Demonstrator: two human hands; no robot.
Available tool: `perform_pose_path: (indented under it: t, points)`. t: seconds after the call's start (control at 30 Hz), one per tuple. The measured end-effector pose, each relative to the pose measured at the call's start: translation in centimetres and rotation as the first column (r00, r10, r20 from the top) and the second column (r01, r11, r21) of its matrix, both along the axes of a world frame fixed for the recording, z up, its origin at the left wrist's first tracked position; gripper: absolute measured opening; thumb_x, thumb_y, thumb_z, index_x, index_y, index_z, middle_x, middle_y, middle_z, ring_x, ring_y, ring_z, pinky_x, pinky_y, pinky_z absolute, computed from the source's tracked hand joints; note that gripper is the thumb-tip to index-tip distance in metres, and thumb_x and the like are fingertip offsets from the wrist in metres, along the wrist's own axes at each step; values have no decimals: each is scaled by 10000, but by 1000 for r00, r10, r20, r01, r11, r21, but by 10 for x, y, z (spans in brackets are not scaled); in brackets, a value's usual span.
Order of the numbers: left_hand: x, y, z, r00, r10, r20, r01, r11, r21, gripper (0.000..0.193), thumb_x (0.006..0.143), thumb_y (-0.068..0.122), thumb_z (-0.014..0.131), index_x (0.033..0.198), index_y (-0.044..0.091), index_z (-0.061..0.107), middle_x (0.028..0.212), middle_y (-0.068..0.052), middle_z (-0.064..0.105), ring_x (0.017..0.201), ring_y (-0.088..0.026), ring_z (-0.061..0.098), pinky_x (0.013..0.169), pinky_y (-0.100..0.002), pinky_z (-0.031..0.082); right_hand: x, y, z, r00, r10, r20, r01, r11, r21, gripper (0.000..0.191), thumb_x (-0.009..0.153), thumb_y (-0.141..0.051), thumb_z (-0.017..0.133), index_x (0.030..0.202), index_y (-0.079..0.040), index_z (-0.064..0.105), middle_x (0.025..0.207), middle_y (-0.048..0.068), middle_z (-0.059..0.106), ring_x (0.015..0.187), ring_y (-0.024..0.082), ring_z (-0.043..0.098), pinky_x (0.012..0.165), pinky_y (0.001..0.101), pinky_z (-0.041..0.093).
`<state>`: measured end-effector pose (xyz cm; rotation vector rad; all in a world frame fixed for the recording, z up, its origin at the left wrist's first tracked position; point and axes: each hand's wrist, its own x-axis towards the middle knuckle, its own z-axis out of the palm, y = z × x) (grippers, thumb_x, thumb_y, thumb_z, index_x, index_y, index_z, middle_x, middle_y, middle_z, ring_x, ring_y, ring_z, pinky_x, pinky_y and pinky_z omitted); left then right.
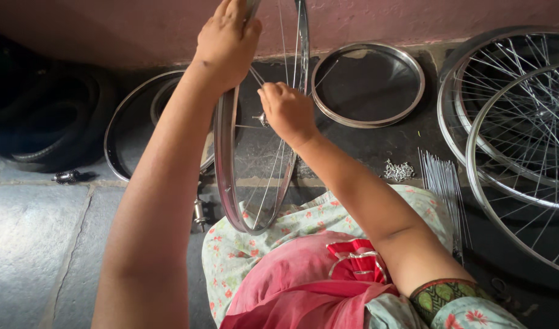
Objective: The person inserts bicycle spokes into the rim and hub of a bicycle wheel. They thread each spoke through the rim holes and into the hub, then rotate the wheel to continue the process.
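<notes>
Head view, looking down over lap: bicycle wheel rim (231, 176) stands upright on edge, bottom resting on person's lap cloth (304, 256), its plane running away from the body, so it shows nearly edge-on. Top of rim goes out of frame

Left hand (228, 39) high, fingers curled closed over rim's upper edge, steadying it. Right hand (287, 113) lower, inside the wheel opening just beside the hub (262, 119), fingertips pinched shut on what looks like a thin spoke (255, 76); exact contact too small to tell. Right hand is nearer hub; left is nearer rim top. Spokes run from hub outward to rim, few fitted

Floor: grey stone slabs (30, 244) near, darker ground beyond. Loose spoke bundle (441, 183) lying lengthwise to right of lap, small pile of nipples (399, 171) just beside it. Bare rim (368, 85) flat ahead, another bare rim (118, 131) at left behind the arm. Two spoked wheels (511, 122) overlapping far right. Tyres (45, 122) at left. Pink wall (413, 18) close behind
</notes>
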<state>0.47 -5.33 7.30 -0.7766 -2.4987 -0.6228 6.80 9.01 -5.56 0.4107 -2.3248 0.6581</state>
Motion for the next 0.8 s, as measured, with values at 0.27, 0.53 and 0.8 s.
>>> perform_pose_path:
  t: [0.27,0.53,0.8]
  points:
    - [9,-2,-8,990,-141,-2,139,971,196,721,914,81,598,1591,63,350,1508,-280,528,1402,-455,501,1182,-446,411,-18,9,-16,998,54,-31,-60,970,-238,251,985,-215,636,1143,-20,620,897,97,704,790,262,682,635,381,544]
    - [42,10,-2,962,-269,-52,272,915,297,859,889,-62,586,1672,105,274,1614,-226,518,1505,-371,519,1221,-371,443,-32,23,-38,592,804,-54,-209,89,-974,105,986,-76,658,1072,-49,710,909,-25,654,872,95,581,874,244,471]
    - [123,-8,-27,982,-188,18,161,884,438,890,836,-83,561,1654,78,246,1628,-209,478,1461,-308,543,1168,-347,454,-37,22,-51,476,820,-317,-217,-240,-946,112,1039,-39,634,1100,-47,727,942,-2,664,912,113,588,913,255,468]
